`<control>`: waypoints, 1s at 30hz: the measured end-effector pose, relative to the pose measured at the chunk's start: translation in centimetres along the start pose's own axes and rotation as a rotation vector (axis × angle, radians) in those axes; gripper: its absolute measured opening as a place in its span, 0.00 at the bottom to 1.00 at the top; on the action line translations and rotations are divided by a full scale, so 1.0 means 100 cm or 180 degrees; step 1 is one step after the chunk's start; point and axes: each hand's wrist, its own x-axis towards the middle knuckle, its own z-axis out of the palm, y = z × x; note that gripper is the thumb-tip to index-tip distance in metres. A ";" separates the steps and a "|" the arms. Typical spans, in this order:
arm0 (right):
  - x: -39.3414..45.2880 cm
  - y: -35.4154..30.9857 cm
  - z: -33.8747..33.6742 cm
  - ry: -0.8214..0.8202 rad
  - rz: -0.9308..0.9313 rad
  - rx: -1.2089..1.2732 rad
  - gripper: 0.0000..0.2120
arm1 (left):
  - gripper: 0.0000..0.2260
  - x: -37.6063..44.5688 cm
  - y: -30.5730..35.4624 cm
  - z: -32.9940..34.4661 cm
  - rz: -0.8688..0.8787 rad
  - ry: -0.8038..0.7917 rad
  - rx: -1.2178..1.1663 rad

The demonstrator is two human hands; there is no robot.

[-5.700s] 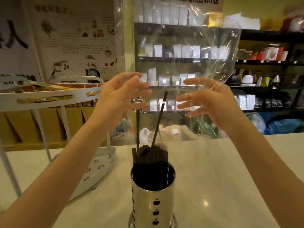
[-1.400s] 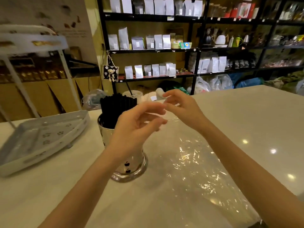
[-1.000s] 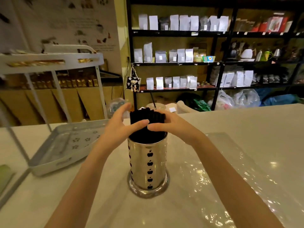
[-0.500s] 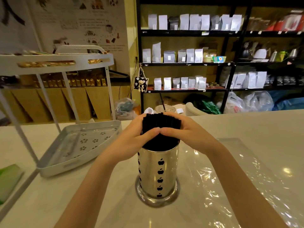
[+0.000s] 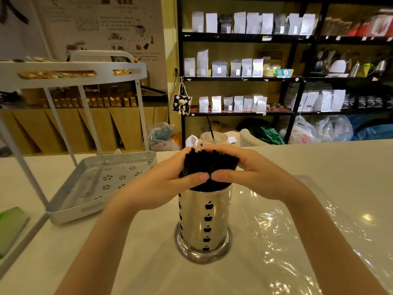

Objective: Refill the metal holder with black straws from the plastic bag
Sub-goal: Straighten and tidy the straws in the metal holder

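A shiny metal holder [image 5: 205,222] with black apple cut-outs stands upright on the white counter in front of me. A thick bundle of black straws [image 5: 210,165] sticks out of its top. My left hand [image 5: 168,186] wraps the bundle from the left and my right hand [image 5: 253,175] from the right, thumbs almost touching in front. The clear plastic bag [image 5: 282,235] lies flat and crinkled on the counter to the right of the holder, under my right forearm.
A white two-tier rack stands at the left with its perforated lower tray [image 5: 102,184] beside the holder. A lidded cup with a straw [image 5: 213,138] sits behind the bundle. A green item [image 5: 10,226] lies at the far left edge. Shelves of pouches fill the background.
The bag, earlier held up over the holder, now lies flat on the counter. Both hands have since closed around the straw bundle standing in the holder and stay gripped there.
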 end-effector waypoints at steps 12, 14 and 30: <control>-0.011 -0.011 -0.011 0.0433 0.0204 -0.0557 0.28 | 0.24 -0.004 0.002 -0.006 -0.0156 0.0107 0.0746; -0.015 -0.014 -0.015 0.0574 0.0130 -0.0705 0.24 | 0.27 -0.004 0.003 -0.005 -0.0114 0.0197 0.0721; -0.015 -0.012 -0.015 0.1126 -0.0510 -0.0835 0.12 | 0.15 -0.001 0.008 0.009 0.0397 0.0723 0.1030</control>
